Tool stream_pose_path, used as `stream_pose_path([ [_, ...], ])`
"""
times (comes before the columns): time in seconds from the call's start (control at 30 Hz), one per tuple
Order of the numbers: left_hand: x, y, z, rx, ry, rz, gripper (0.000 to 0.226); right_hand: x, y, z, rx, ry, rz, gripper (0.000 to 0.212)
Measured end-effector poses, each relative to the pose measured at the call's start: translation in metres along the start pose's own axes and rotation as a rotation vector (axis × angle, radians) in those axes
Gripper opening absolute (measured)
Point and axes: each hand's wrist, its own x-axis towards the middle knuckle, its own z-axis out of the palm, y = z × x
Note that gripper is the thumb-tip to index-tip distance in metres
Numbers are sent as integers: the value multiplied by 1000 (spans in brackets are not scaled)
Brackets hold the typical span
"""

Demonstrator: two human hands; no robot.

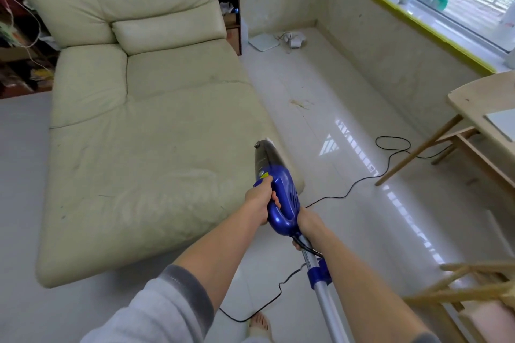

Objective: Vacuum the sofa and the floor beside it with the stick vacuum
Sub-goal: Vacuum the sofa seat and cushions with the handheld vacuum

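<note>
Both hands, left hand (260, 199) and right hand (305, 224), gripping blue stick vacuum (281, 195) at sofa (145, 131) edge, bare floor (348, 175) beside; label writing unreadable.

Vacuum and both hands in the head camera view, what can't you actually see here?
- Vacuum nozzle tip: hidden behind its own dark body at the sofa edge.
- Right hand fingers: hidden behind the blue handle.
- Metal tube: cut off by the bottom edge.
- Cord plug end: runs behind the wooden table legs.

1 sofa (145, 131), 1 stick vac (281, 198), 2 hands (260, 200) (306, 221), 1 cord (362, 181), 1 table (473, 103).
</note>
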Motion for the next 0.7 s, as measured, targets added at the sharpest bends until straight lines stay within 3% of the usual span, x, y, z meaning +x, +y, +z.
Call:
stream_pose_path([
  [0.23, -24, -16, -75, -66, 39, 17, 32, -44, 8, 63, -135, -8, -113, 34],
  [0.37, -42, -26, -123, -144, 46, 22, 26, -67, 14, 105, -194, -71, -100, 18],
  [0.57, -67, -48, -189, -214, 67, 13, 35, -67, 38, 161, -336, -94, -94, 33],
  [0.7, -81, -57, -228, -279, 62, 18, 36, -126, 31, 190, -366, -123, -140, 27],
])
